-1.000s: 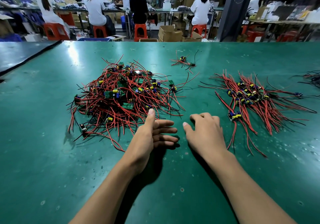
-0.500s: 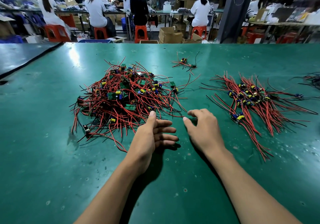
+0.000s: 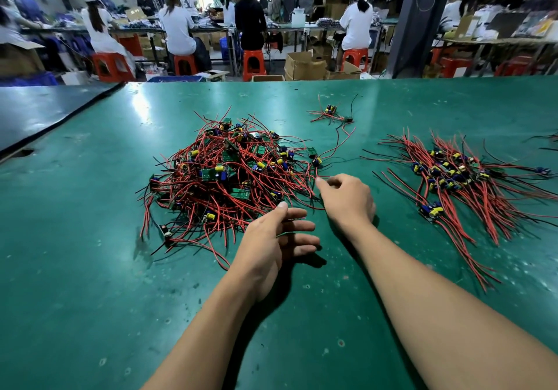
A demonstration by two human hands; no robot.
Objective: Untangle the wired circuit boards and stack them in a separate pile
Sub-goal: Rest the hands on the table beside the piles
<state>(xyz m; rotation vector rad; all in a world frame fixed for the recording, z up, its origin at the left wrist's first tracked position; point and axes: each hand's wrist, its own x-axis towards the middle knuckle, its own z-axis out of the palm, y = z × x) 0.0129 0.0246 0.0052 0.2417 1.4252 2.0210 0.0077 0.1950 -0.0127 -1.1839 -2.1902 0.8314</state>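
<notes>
A tangled pile of small green circuit boards with red and black wires [image 3: 229, 175] lies mid-table. A separate pile of boards [image 3: 453, 175], wires fanned toward me, lies to the right. My left hand [image 3: 277, 238] rests on the table at the tangled pile's near edge, fingers straight, thumb tip touching the wires. My right hand [image 3: 347, 199] is at the tangle's right edge, fingers curled, thumb and forefinger pinching a red wire [image 3: 320, 176] that runs from a board at the edge [image 3: 314, 155].
A couple of stray wired boards [image 3: 330, 111] lie farther back. The green table [image 3: 90, 268] meets a darker table [image 3: 45, 111] at the left. More wires [image 3: 554, 142] show at the right frame edge. Seated workers, red stools and cardboard boxes are beyond the far edge.
My right hand has moved forward and left from the bare table to the tangle's right edge and curled onto a red wire. My left hand has stayed in place.
</notes>
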